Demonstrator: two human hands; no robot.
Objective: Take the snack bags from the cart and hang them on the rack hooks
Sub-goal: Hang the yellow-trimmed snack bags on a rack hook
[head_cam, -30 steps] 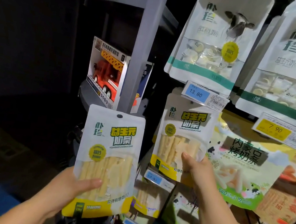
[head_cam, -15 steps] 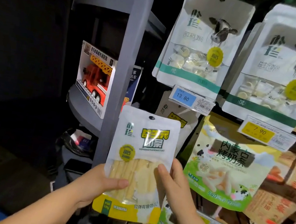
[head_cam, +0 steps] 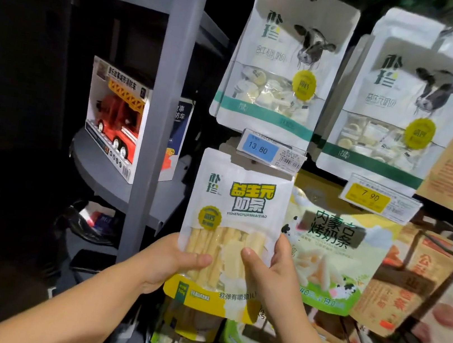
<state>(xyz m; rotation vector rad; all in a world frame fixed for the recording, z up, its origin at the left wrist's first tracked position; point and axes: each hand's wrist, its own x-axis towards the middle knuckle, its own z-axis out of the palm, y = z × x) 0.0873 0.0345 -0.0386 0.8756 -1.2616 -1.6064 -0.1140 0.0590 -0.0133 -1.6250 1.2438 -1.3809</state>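
Observation:
A white and yellow snack bag of pale cheese sticks stands upright in front of the rack, its top edge tucked just under the blue 13.80 price tag. My left hand grips its lower left side with the thumb across the clear window. My right hand holds its lower right side, thumb on the front and fingers behind. The hook under the tag is hidden by the bag and the tag.
White cow-print bags hang above; a green milk-stick bag and orange packs hang to the right. A grey post stands left of the bag, with a boxed red toy truck on a grey shelf behind it.
Both hands have lifted the bag up and to the right, from beside the grey post to right under the 13.80 tag. My right hand moved onto the bag from the rack.

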